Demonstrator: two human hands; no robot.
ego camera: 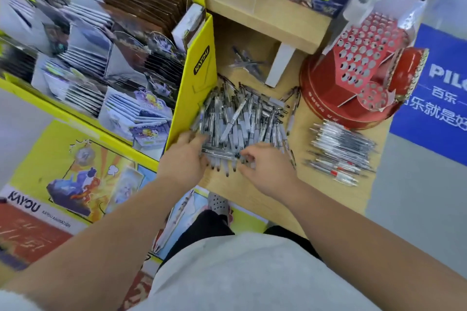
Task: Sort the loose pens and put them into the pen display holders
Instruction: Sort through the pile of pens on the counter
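Pile of pens: one big loose pile of pens lies in the middle of the desk, against the side of the yellow box. There are too many, and they are too blurred, to count.
Left hand: the left hand reaches into the near left edge of the pile. Its fingertips are hidden among the pens, so it cannot be told if it grips anything; probably it holds the pile together.
Right hand: the right hand is at the near right edge, apart from the left one. Its fingers and thumb curl together on a pen there, as if to pick it out.
Sorted row: one row of pens lies side by side at the right, well apart from the pile, likely put there as one sort. A few at its near end have red parts.
Small group: a few pens lie at the back under the shelf.
Holder: one red holder stands just behind the sorted row. Its many holes look empty, so it seems that no pen is placed yet.
Groups counted: three groups of pens, one holder, two hands.
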